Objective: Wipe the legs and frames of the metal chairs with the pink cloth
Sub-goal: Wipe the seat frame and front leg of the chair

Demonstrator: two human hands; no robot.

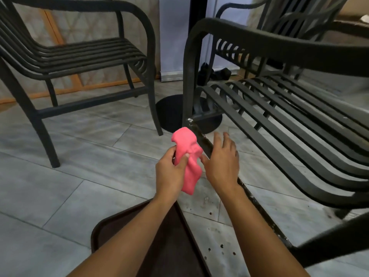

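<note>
Fingers (pixel 180 159) of the left hand (pixel 169 172) pinch the pink cloth (pixel 187 156), thumb pressed on its front, so the bunched fabric stands above the fist and hangs down below it. Just right of it, the right hand (pixel 221 162) is spread loose, its thumb tip touching the cloth's edge, its palm over the low side rail (pixel 259 206) of the near chair (pixel 289 108) on the right. That rail looks grimy and speckled. A second metal chair (pixel 79 56) stands far left on the grey tiled floor (pixel 60 176), and a round black base (pixel 171 112) sits between the two chairs
</note>
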